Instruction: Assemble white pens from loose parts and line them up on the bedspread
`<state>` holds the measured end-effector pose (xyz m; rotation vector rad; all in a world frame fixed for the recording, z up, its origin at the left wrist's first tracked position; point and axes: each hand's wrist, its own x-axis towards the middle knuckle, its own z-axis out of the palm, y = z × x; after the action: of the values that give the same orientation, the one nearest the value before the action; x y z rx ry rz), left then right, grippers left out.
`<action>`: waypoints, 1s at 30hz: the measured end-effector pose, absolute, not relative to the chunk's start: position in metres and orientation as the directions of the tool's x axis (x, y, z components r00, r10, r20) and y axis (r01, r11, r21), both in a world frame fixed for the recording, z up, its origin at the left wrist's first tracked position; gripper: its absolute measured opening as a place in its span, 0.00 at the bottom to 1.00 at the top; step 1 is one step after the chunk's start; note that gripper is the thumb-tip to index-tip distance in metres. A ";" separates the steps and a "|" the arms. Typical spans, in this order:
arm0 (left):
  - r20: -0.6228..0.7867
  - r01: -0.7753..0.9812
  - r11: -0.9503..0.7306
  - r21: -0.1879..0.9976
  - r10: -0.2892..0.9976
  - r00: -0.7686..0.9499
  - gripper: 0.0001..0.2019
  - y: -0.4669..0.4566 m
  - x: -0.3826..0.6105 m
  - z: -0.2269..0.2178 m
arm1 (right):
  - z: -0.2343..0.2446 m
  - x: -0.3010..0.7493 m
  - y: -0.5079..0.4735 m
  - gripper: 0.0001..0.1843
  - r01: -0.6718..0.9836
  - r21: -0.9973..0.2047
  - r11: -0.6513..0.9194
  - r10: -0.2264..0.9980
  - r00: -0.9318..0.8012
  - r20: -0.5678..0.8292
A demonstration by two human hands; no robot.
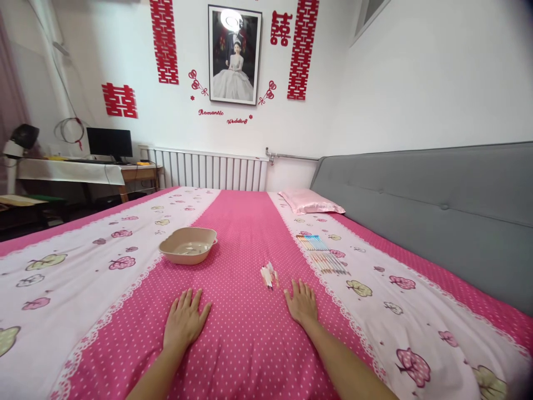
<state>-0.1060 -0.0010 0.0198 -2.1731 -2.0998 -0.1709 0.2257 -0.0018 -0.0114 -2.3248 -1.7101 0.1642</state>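
Note:
My left hand (183, 321) lies flat on the pink dotted bedspread (237, 344), fingers spread and holding nothing. Beyond its fingertips stands a beige plastic basin (189, 256) with a few small things in it that I cannot make out. Flat on the bedspread, my right hand (301, 303) is empty too, its fingers apart. Just ahead and left of it is a small loose bunch of pens (270, 276), their kind not fully clear. Farther right, several slim pens (327, 261) lie side by side in a row, with a blue-ended group (312, 243) behind them.
A pink pillow (310, 201) rests at the far right against the grey headboard (428, 205). Behind the bed is a white radiator (208, 168). At the left back, a desk (75, 170) carries a monitor (110, 143). A framed photo (235, 55) hangs on the wall.

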 end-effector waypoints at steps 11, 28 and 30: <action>0.181 0.999 -0.041 0.014 0.983 0.038 0.35 0.000 -0.107 0.018 | -0.012 0.225 -0.003 0.36 0.918 -0.277 -0.283 0.948 0.312 0.068; 0.171 0.999 -0.036 -0.028 0.984 0.041 0.34 0.000 -0.104 0.018 | -0.013 0.228 -0.002 0.36 0.913 -0.282 -0.296 0.945 0.322 0.050; 0.170 0.999 -0.035 -0.025 0.985 0.038 0.34 0.000 -0.104 0.017 | -0.013 0.228 -0.001 0.36 0.912 -0.281 -0.299 0.944 0.325 0.050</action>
<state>-0.1041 0.0004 0.0174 -2.1608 -2.0828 -0.1583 0.2281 -0.0010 -0.0134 -2.3343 -1.6783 0.1811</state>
